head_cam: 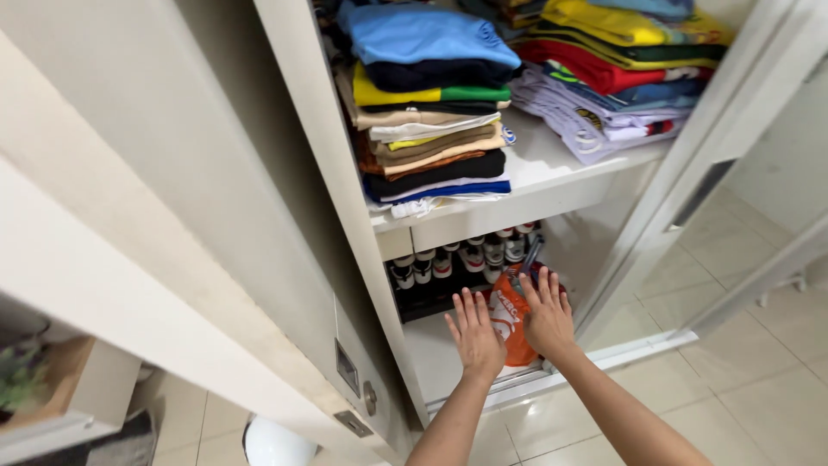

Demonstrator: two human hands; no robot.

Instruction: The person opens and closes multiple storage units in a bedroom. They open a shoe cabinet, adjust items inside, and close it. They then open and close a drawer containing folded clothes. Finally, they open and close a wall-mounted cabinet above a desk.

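Both hands reach down into the bottom part of a white closet [328, 138]. The left hand [476, 335] is flat and wide, fingers spread, pressing on the left side of an orange bag [511, 332]. The right hand [547, 318] is flat and wide too, resting on the right side of the bag. Neither hand grips it — they just lie on top. The bag sits on the closet floor, near the front edge. Just behind it stands a row of small bottles [466, 257] with white caps. Above them is a white shelf [552, 185] — two stacks of folded shirts [431, 112] rest on it, in blue, yellow, red and brown.
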